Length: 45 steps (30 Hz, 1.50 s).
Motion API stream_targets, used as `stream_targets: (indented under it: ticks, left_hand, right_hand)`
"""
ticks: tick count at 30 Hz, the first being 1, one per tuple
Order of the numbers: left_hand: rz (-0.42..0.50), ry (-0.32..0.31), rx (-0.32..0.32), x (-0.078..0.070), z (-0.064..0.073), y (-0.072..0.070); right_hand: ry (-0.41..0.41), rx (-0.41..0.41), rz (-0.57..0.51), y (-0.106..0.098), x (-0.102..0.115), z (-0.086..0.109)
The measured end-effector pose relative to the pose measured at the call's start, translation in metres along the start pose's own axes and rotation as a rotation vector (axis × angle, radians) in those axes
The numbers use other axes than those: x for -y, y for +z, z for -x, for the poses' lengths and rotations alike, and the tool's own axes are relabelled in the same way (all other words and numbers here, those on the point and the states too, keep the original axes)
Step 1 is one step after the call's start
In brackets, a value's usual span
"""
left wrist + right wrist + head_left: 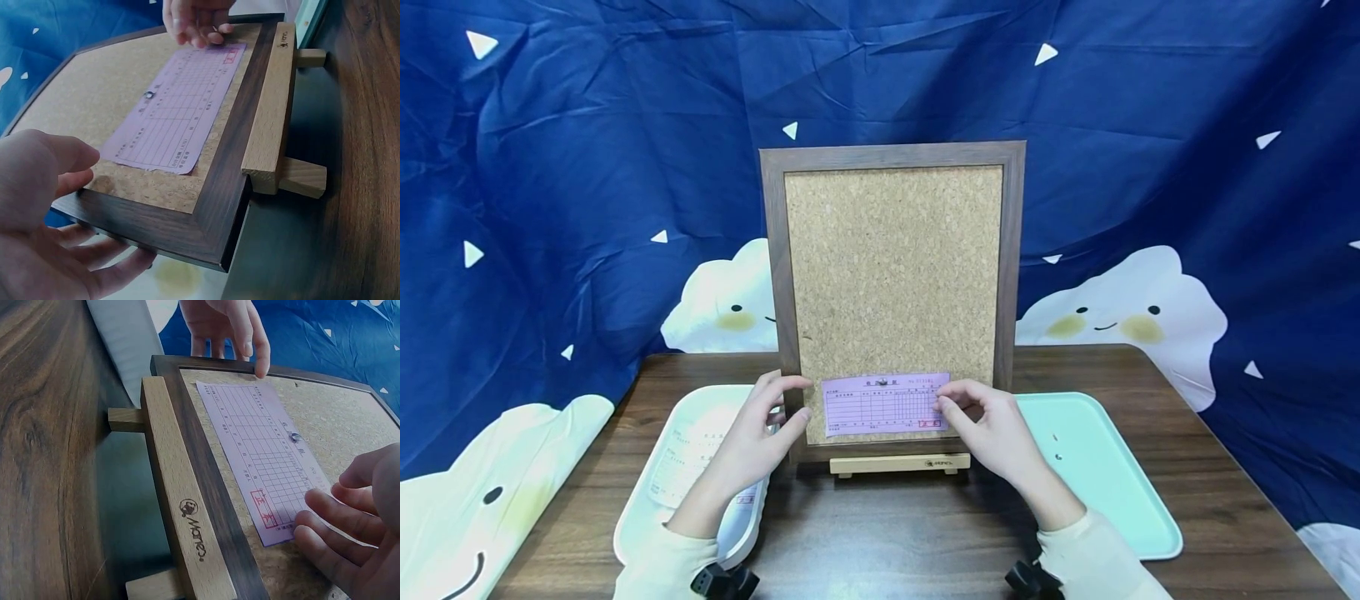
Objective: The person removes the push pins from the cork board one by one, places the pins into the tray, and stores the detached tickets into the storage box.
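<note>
A framed corkboard [891,267] leans upright on a wooden stand with a pale ledge [898,464]. Low on the cork lies a purple receipt slip [883,407], with a small metal pin [149,95] at its top middle. My left hand [748,442] holds the board's left edge, thumb and index finger in front and the other fingers behind the dark frame [147,222]. At the slip's right end is my right hand [996,429], its loosely bent fingertips [314,499] touching the paper's edge.
On the left of the wooden table [880,542] stands a pale tray [628,533] with printed slips in it. A mint green tray [1120,492] on the right holds a few tiny pieces. Behind hangs a blue cloth [587,150] with clouds.
</note>
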<state>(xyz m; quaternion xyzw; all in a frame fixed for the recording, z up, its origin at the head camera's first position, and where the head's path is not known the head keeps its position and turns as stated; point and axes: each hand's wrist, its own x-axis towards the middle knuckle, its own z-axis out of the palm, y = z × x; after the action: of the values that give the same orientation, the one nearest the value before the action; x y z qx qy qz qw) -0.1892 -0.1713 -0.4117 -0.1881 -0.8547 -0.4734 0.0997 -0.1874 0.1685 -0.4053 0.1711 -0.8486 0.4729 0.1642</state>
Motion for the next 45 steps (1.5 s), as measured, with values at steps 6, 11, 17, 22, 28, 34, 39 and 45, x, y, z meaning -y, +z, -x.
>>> stream_targets:
  ticks: [6,11,17,22,28,34,39,45]
  left_hand:
    - [-0.012,-0.019,0.003,-0.002,0.000,0.003]
    - [-0.015,-0.017,-0.015,-0.006,-0.001,0.007]
    - [-0.002,0.003,-0.022,-0.007,-0.001,0.010]
    - [-0.019,0.019,-0.027,-0.008,-0.002,0.013]
    - [-0.032,0.022,-0.033,-0.010,-0.002,0.015]
    - [-0.024,0.000,-0.030,-0.011,-0.001,0.018]
    - [0.008,-0.011,-0.027,-0.010,-0.002,0.020]
    - [0.026,-0.050,-0.020,-0.012,-0.003,0.022]
  right_hand:
    - [-0.012,0.012,-0.007,0.005,0.002,-0.002]
    - [-0.023,0.024,-0.011,0.010,0.005,-0.004]
    - [-0.022,0.026,-0.009,0.015,0.007,-0.006]
    - [-0.016,0.026,-0.011,0.019,0.010,-0.009]
    - [-0.002,0.014,-0.007,0.025,0.013,-0.013]
    - [0.019,0.018,-0.008,0.030,0.016,-0.016]
    - [0.016,0.010,-0.017,0.036,0.019,-0.018]
    - [-0.045,-0.026,-0.006,0.044,0.020,-0.019]
